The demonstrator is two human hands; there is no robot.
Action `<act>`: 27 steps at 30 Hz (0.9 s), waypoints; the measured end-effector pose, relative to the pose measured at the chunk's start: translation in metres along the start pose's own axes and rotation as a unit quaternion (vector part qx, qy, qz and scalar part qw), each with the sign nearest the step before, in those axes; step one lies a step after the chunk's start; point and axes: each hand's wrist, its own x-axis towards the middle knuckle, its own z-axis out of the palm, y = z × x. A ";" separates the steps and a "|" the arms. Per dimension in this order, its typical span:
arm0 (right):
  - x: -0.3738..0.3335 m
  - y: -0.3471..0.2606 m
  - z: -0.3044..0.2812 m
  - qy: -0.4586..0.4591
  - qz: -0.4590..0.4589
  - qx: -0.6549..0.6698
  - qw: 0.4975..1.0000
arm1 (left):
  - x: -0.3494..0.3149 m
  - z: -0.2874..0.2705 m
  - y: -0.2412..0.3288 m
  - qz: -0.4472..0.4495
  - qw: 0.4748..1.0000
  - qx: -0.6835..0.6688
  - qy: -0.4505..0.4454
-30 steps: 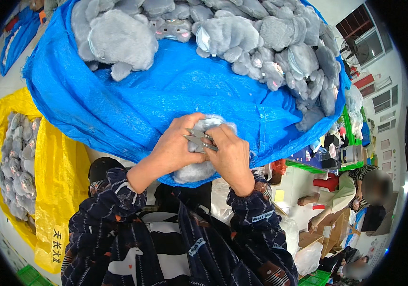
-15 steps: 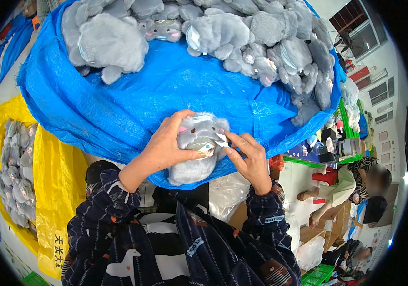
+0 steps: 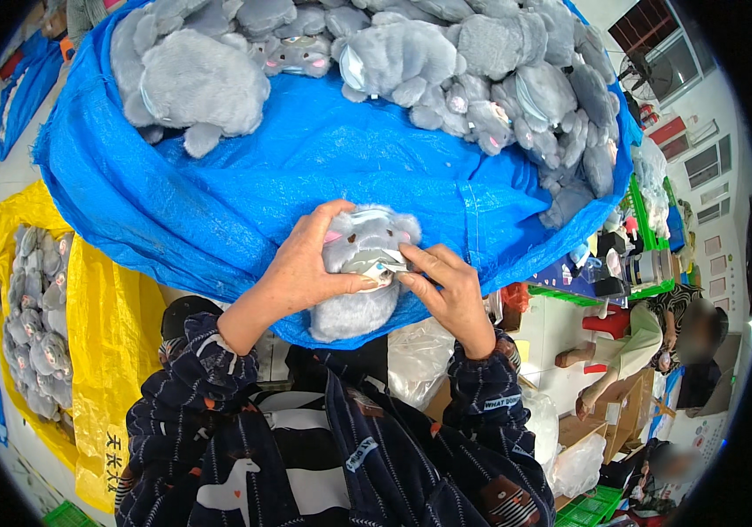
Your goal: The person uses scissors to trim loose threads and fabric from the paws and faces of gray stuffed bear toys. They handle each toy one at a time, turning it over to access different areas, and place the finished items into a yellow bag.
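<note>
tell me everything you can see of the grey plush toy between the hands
The grey plush toy looks soft and furry, with two dark eye-like spots, pink patches at either side of its head, and a pale strip across the top. It lies face up at the near edge of the blue sheeting. The left hand grips its side; the right hand pinches a whitish piece at its front.

Fisheye head cam faces dn, close, twd L grip [image 3: 304,261] & R grip [image 3: 451,290].
</note>
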 end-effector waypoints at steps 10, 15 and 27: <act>-0.001 -0.001 0.009 0.036 -0.004 -0.025 0.999 | 0.000 0.002 -0.003 0.033 0.999 0.012 0.009; 0.002 0.001 0.014 0.108 0.013 -0.001 0.994 | -0.001 0.000 0.001 0.016 1.000 0.016 0.004; 0.039 -0.047 0.036 0.078 0.042 -0.056 0.995 | -0.004 0.017 -0.004 0.097 0.992 -0.021 0.080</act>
